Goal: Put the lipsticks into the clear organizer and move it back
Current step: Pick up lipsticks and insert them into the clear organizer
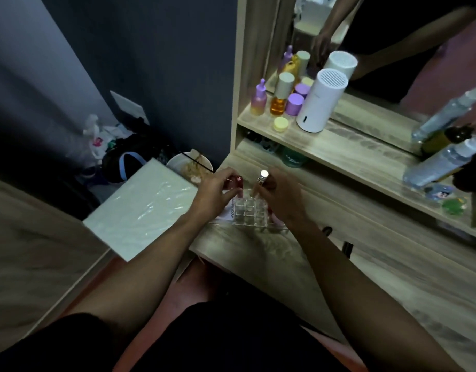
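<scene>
A clear organizer (249, 212) with a grid of square cells stands on the wooden dresser top (258, 248), on a pink-and-white card. My left hand (215, 191) holds a dark red lipstick (238, 181) upright over the organizer's far left cells. My right hand (281, 196) grips a silver-capped lipstick (262, 178), upright above the far right cells. Both hands hide the organizer's sides, and its near cells look empty.
A white flat box (143, 208) lies left of the dresser, with a bowl (189, 163) behind it. The upper shelf (338, 149) carries purple and orange bottles, a white cylinder (321, 102) and spray bottles (443, 162). A mirror stands behind.
</scene>
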